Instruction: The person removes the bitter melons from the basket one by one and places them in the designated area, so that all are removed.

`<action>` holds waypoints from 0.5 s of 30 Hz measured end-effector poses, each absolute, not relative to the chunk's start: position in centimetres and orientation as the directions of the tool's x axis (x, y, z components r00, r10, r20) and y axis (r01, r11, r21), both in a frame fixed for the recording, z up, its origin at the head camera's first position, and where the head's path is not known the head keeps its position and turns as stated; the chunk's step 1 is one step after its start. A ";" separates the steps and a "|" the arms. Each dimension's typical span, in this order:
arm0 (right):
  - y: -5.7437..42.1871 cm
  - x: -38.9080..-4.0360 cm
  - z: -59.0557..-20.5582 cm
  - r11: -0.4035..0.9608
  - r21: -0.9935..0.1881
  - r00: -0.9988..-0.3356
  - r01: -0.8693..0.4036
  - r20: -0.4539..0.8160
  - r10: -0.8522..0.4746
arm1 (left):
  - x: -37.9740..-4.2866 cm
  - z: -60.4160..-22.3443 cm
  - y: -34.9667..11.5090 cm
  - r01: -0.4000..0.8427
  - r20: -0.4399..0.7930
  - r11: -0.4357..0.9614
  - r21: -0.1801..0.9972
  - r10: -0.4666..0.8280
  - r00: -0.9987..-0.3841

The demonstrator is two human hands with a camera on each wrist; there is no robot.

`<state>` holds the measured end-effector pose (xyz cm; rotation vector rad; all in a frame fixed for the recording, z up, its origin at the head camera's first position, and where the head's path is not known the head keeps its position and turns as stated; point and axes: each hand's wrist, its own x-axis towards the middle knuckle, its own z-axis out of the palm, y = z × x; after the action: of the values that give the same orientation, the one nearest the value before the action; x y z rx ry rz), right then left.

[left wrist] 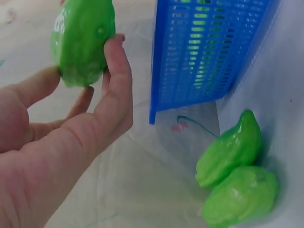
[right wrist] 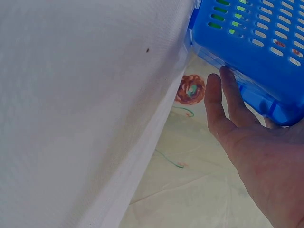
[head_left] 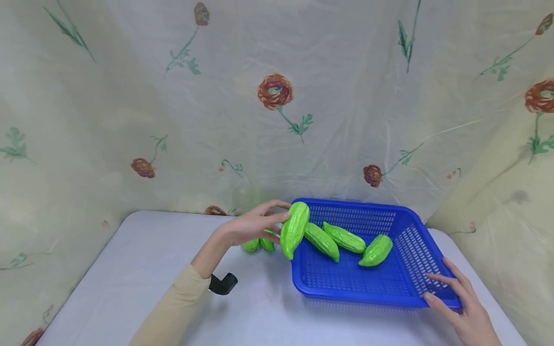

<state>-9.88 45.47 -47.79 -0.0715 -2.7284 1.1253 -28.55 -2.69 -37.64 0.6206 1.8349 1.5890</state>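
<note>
A bright green bitter melon (head_left: 295, 230) is pinched between the thumb and fingers of the left hand (head_left: 255, 225), at the left rim of the blue basket (head_left: 359, 297). In the left wrist view the same bitter melon (left wrist: 85, 40) stands upright in the fingertips, clear of the basket wall (left wrist: 166, 85). Three more bitter melons (head_left: 344, 238) lie inside the basket. Two others (left wrist: 242, 194) rest side by side on the table, partly hidden behind the left hand in the head view. The right hand (head_left: 465, 305) holds the basket's near right corner, fingers spread over the rim.
A white cloth covers the table (head_left: 143, 259). Behind it hangs a pale flowered curtain (head_left: 242, 139). A black strap piece (head_left: 222, 284) sticks out beside the left wrist.
</note>
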 end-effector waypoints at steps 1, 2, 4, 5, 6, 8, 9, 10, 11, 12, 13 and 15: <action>45.5 -9.9 -47.8 0.713 -0.701 -0.981 -0.030 0.158 0.114 | -28.6 -37.7 -3.0 -0.054 -0.154 0.164 0.985 0.694 -0.703; 45.5 -9.9 -47.7 0.713 -0.700 -0.981 -0.028 0.155 0.113 | -28.6 -37.8 -3.3 -0.060 -0.157 0.164 0.985 0.683 -0.714; 45.5 -9.9 -47.7 0.718 -0.696 -0.981 -0.036 0.162 0.108 | -28.6 -38.0 -4.1 -0.067 -0.163 0.167 0.984 0.665 -0.729; 45.5 -9.9 -47.7 0.719 -0.694 -0.981 -0.037 0.162 0.107 | -28.6 -38.2 -4.5 -0.071 -0.168 0.171 0.983 0.657 -0.735; 45.5 -9.9 -47.7 0.720 -0.693 -0.981 -0.039 0.164 0.105 | -28.6 -38.4 -4.9 -0.077 -0.171 0.171 0.982 0.649 -0.741; 45.4 -9.9 -47.7 0.722 -0.691 -0.982 -0.033 0.157 0.105 | -28.6 -38.7 -5.7 -0.090 -0.180 0.172 0.981 0.629 -0.757; 45.4 -9.9 -47.7 0.722 -0.691 -0.982 -0.035 0.159 0.105 | -28.6 -38.8 -6.2 -0.094 -0.182 0.171 0.981 0.622 -0.762; 45.4 -9.9 -47.7 0.721 -0.692 -0.982 -0.032 0.155 0.106 | -28.6 -39.0 -6.6 -0.094 -0.182 0.172 0.981 0.615 -0.767; 45.4 -9.9 -47.7 0.724 -0.690 -0.983 -0.028 0.152 0.107 | -28.6 -39.1 -7.1 -0.096 -0.182 0.171 0.981 0.607 -0.774; 45.4 -9.9 -47.6 0.725 -0.688 -0.983 -0.027 0.151 0.107 | -28.6 -39.2 -7.5 -0.099 -0.182 0.169 0.981 0.597 -0.781; 45.4 -9.9 -47.6 0.727 -0.687 -0.983 -0.021 0.145 0.109 | -28.6 -39.3 -7.9 -0.104 -0.185 0.170 0.980 0.586 -0.789; 45.4 -9.9 -47.5 0.728 -0.686 -0.984 -0.011 0.138 0.114 | -28.7 -39.5 -8.7 -0.105 -0.185 0.171 0.980 0.569 -0.801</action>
<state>-9.91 45.42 -47.49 -0.0827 -2.7594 1.0969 -28.65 -8.66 -39.48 0.4372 1.9289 1.6781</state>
